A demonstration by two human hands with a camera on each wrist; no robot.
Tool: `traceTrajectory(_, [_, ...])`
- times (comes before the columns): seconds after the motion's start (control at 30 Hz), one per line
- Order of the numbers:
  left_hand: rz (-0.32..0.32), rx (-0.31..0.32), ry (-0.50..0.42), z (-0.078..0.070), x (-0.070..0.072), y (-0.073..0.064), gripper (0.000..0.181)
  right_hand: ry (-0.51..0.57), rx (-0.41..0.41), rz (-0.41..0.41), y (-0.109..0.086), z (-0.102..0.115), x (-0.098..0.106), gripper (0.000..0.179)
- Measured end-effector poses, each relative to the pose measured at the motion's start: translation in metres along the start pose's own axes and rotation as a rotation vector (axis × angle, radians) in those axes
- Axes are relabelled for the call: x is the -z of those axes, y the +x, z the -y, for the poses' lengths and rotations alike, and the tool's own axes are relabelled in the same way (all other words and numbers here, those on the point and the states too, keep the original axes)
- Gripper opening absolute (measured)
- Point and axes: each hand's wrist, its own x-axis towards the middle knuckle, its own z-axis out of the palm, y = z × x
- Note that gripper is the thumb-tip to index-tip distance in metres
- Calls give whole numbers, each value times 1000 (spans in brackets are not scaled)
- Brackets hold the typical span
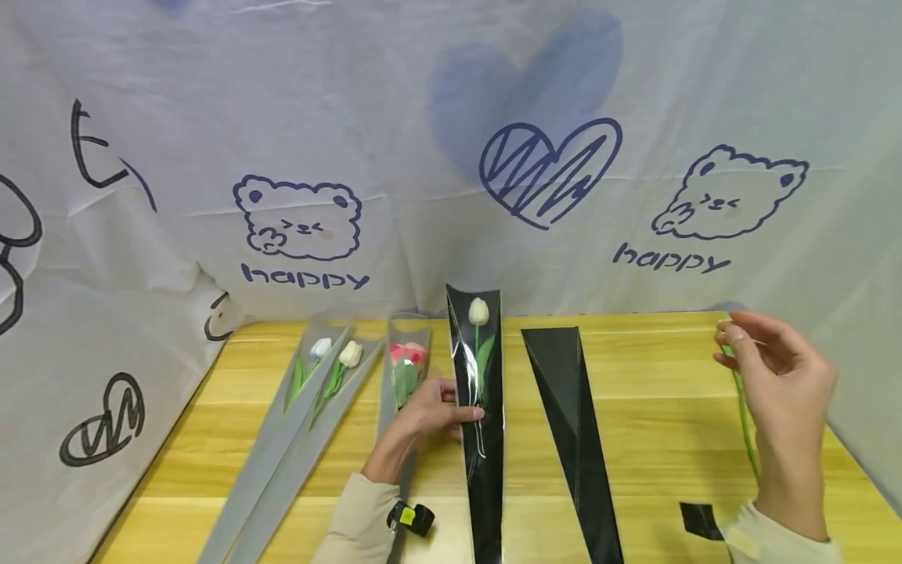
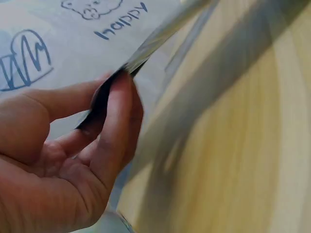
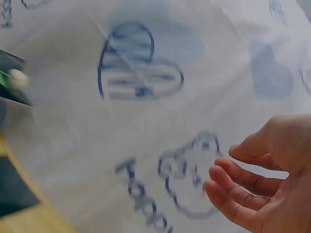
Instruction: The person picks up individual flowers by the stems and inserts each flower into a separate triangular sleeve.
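My left hand (image 1: 430, 411) grips a black flower sleeve (image 1: 488, 478) with a clear front, thumb on the front and fingers behind. Inside the sleeve is a white tulip (image 1: 479, 312) with green leaves. In the left wrist view, the sleeve's dark edge (image 2: 99, 102) is pinched between thumb and fingers. On the right, my right hand (image 1: 789, 392) is raised with its fingers bent loosely. A green stem (image 1: 745, 423) shows beside and behind that hand, its upper end mostly hidden. In the right wrist view, nothing shows between the fingers.
Another black sleeve (image 1: 574, 415) lies right of the held one. To the left lie two grey sleeves with a pale blue tulip (image 1: 321, 348) and a white one (image 1: 350, 355), plus a sleeve with pink flowers (image 1: 411, 354). A printed cloth (image 1: 423, 251) hangs behind the wooden table (image 1: 655, 376).
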Motion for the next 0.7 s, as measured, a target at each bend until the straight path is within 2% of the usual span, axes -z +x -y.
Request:
traceTrajectory(0.13, [3,52,-2,13,-2,1,33,-62,-69,-112,11,-18,20,12])
traceTrajectory(0.23, [-34,66,51,17,-4,-2,51,-206,-114,-173,17,-30,34,12])
traceTrajectory(0.3, [-67,70,115,16,-6,-5,56,-297,-153,-187,20,-36,42,14])
traceTrajectory(0.4, [-114,82,251,8,-6,-11,54,-408,-205,-184,22,-45,51,18])
traceTrajectory(0.57, [-168,109,450,-7,-2,-20,37,-454,-248,-184,23,-51,61,16])
traceTrajectory(0.7, [-223,43,606,-23,-2,-19,30,-457,-276,-187,22,-52,70,16])
